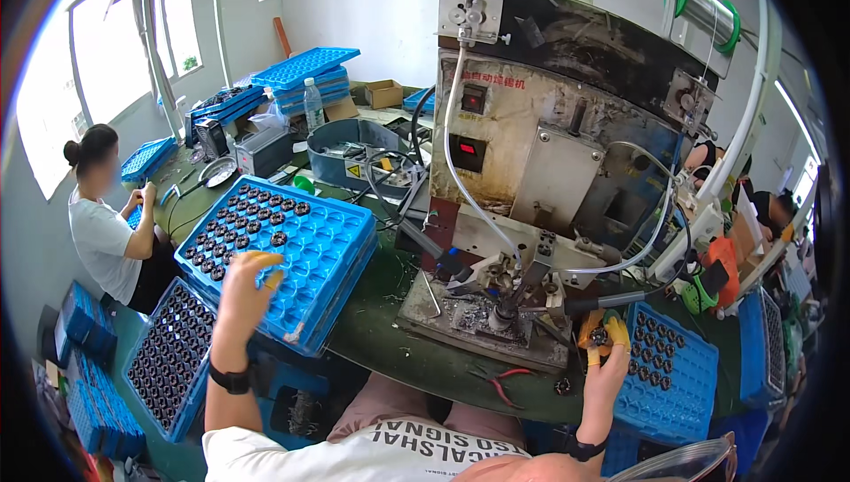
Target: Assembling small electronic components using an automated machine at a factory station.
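Three work zones, left to right: at far left we have one co-worker (113,225) in a pale top, both hands at a small blue object. Nearer us, a dark-filled blue tray (133,377) sits low beside the bench. Next, our stacked blue tray (329,256), its left part set with black round parts (228,223), many right-hand pockets bare. Our left hand (243,298) is over that tray, yellow covers on the fingertips, fingers loosely curled with thumb and index apart; we see nothing gripped. One black part sits in a pocket just beyond those fingertips. Centre: grimy machine (509,141), with its fixture (500,292) between our hands, clear of both. Red-handled pliers (506,386) lie on the green bench (403,385) in front of it. A loose part (562,385) lies on the bench, just left of our right hand (609,365). That hand is closed on the held part (599,336), a black round one pinched in yellow-covered fingers, near the machine's right end. Just right of it, a second blue tray (677,407) has similar parts mostly at its upper left
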The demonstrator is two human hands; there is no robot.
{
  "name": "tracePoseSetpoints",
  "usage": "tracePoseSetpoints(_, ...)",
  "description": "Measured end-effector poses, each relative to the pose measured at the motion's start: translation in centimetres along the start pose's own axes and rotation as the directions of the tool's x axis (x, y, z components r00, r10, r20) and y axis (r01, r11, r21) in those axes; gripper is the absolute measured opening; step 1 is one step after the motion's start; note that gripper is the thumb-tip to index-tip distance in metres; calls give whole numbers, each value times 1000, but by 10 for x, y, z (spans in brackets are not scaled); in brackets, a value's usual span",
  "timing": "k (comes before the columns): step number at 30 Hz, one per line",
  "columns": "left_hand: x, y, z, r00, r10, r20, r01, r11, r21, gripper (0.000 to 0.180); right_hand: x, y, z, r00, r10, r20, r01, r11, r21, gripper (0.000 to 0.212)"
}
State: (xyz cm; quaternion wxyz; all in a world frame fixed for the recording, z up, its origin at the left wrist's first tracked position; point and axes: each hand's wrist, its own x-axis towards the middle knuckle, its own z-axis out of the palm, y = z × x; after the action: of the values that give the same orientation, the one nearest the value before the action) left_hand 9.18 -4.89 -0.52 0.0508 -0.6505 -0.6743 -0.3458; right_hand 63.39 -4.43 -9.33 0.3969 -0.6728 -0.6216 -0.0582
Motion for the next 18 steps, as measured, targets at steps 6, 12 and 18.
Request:
tracePoseSetpoints(6,-10,-74,1,980,-188,70,147,910,387,42,2,-13,-8,976,-42,-214,84,978,189,38)
tracePoseSetpoints(12,2,-71,2,968,-240,74,200,914,352,37,-4,-23,-19,948,-98,-301,120,991,56,36)
tracePoseSetpoints(18,6,-68,-1,978,-200,56,161,900,404,35,-13,-21,-36,969,1,-248,37,989,146,37)
